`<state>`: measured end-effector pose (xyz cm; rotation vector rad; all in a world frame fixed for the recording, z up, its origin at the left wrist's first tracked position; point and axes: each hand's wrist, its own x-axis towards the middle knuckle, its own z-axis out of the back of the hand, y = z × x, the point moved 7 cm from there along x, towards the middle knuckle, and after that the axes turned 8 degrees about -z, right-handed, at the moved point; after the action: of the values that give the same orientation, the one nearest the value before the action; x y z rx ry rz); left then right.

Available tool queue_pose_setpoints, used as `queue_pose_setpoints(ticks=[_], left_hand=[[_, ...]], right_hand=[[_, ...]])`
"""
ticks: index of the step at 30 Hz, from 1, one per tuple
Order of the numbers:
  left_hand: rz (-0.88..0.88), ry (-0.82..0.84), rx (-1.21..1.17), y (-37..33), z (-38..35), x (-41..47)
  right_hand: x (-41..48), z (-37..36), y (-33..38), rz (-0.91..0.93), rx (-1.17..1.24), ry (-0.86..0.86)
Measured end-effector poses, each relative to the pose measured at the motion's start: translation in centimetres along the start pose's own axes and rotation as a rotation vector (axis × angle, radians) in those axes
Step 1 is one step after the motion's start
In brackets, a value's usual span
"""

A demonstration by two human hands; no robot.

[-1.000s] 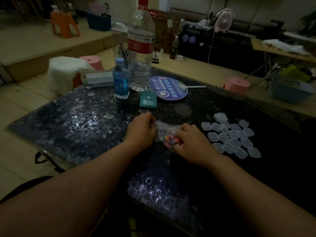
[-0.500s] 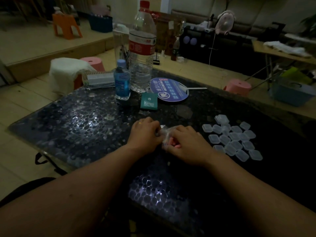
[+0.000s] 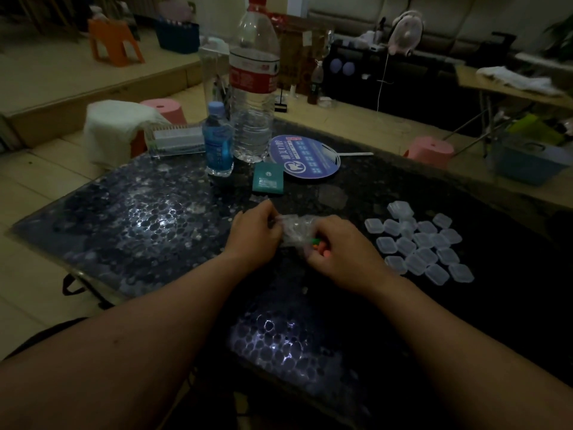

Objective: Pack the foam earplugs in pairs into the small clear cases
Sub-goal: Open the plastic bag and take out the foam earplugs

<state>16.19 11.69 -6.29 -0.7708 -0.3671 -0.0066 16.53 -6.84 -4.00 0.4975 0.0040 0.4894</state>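
Observation:
A crumpled clear plastic bag [image 3: 294, 228] of coloured foam earplugs [image 3: 319, 246] lies on the dark pebbled table [image 3: 148, 225] between both hands. My left hand [image 3: 254, 234] grips the bag's left end with curled fingers. My right hand [image 3: 338, 246] holds its right side, and green and orange earplugs show under its fingers. Several small clear cases [image 3: 418, 243], lids shut, sit in a loose cluster to the right of my right hand, apart from it.
Behind the hands stand a large water bottle [image 3: 254, 88], a small blue bottle [image 3: 218, 144], a teal packet [image 3: 268, 178] and a round blue fan [image 3: 305, 156]. A clear box [image 3: 176, 139] sits at the table's far left edge. Pink stools and a blue bin stand on the floor beyond.
Both hands came together on the bag a half second ago; now they have drawn slightly apart, and the earplugs show again by my right hand.

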Motion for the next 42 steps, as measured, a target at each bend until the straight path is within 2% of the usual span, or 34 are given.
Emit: queue_pose_setpoints(ticks=[3,10,12,15,20,24,26,30,33,36,42], left_hand=[[0.012,0.016,0.004,0.2,0.2,-0.2],[0.01,0.007,0.029,-0.1,0.6,-0.4],[0.02,0.005,0.021,-0.1,0.6,-0.4],[0.023,0.006,-0.003,-0.1,0.5,-0.5],[0.021,0.056,-0.045,-0.8,0.4,-0.4],[0.015,0.152,-0.062,-0.1,-0.6,0.2],[0.036,0.147,-0.042,0.4,-0.8,0.5],[0.207,0.008,0.253,2.3,1.0,0.3],[0.229,0.06,0.422,3.0,1.2,-0.1],[0.159,0.037,0.376,2.4,1.6,0.0],[0.134,-0.029,0.256,1.4,2.1,0.1]], right_hand=[[-1.8,0.6,-1.4,-0.025,0.115,-0.098],[-4.7,1.2,-4.0,-0.098,0.196,-0.209],[-4.9,1.4,-4.2,-0.094,0.181,-0.221],[-4.1,1.7,-3.3,-0.028,0.037,-0.238],[-1.0,1.1,-0.9,0.05,-0.217,-0.147],[1.1,-0.2,0.4,0.086,-0.33,-0.014],[1.5,-0.9,0.6,0.087,-0.404,0.03],[1.4,-1.4,0.5,0.081,-0.32,0.045],[1.4,-1.4,0.5,0.074,-0.256,0.053],[1.2,-1.6,0.2,0.08,-0.23,0.09],[0.6,-1.4,0.0,0.073,-0.157,0.089]])
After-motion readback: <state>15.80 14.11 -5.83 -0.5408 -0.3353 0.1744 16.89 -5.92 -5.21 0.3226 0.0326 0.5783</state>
